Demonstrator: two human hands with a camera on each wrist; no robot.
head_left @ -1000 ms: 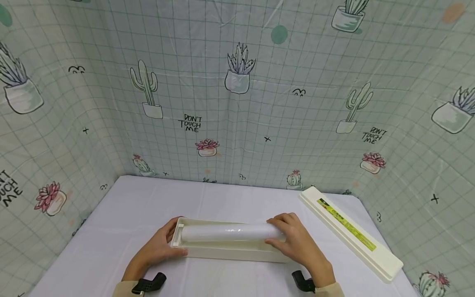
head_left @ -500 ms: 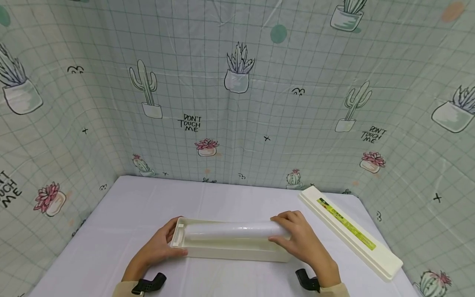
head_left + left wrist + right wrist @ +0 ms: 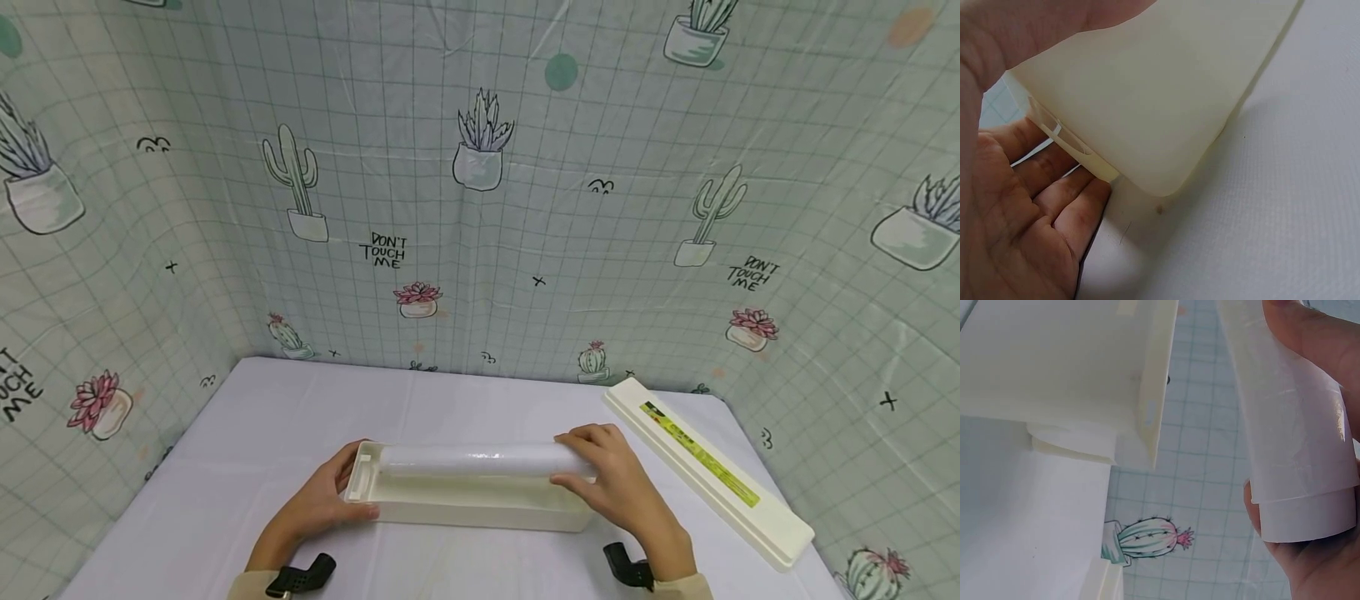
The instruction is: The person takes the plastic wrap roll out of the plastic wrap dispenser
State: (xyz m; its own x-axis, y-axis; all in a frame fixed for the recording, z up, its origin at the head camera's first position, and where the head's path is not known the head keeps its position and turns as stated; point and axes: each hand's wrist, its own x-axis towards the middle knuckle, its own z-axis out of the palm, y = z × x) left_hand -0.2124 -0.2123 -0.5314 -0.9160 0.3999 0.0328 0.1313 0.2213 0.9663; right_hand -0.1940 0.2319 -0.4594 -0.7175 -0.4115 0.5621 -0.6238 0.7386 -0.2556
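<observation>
The left hand [image 3: 327, 492] grips the open, cream, rectangular plastic box [image 3: 480, 514] at its nine-o'clock end. The right hand [image 3: 622, 483] grasps the glossy white cylindrical roll [image 3: 480, 459] at three o'clock, that end clear of the box. Held one-sidedly, the roll might droop and snag.

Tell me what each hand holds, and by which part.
The right hand grips the white roll near its right end; the left hand holds the open box at its left end.
</observation>
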